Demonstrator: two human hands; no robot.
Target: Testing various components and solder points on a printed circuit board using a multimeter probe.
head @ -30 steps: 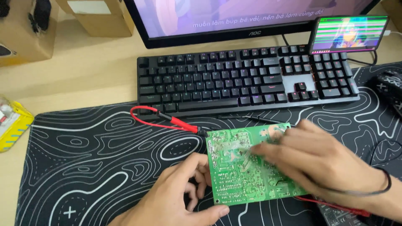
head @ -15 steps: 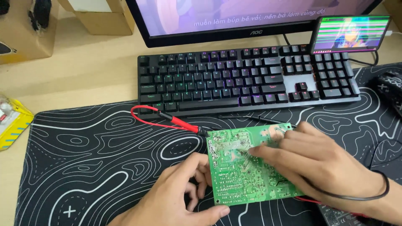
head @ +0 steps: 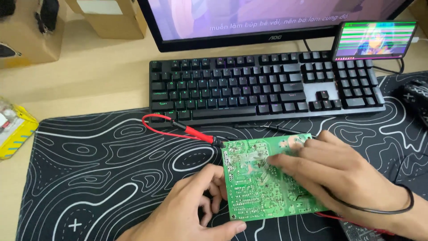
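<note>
A green circuit board (head: 256, 187) lies solder side up on the black desk mat (head: 102, 169). My left hand (head: 191, 214) grips its left and lower edge, thumb along the bottom. My right hand (head: 330, 174) rests flat across the board's right half, fingertips near its middle; a thin black band circles that wrist. A red test probe (head: 198, 133) with a red lead lies on the mat, its tip touching the board's upper left corner. A thin black probe (head: 276, 128) lies just above the board.
A black keyboard (head: 263, 87) with lit keys sits beyond the board, below a monitor (head: 267, 20). A small screen (head: 374, 40) stands at right, a black mouse (head: 414, 98) at the far right. Cardboard boxes (head: 26, 33) stand at back left; a yellow box (head: 15, 129) at left.
The view has shifted slightly. My right hand has slid a little across the board; my left hand keeps its grip and the probes have not moved.
</note>
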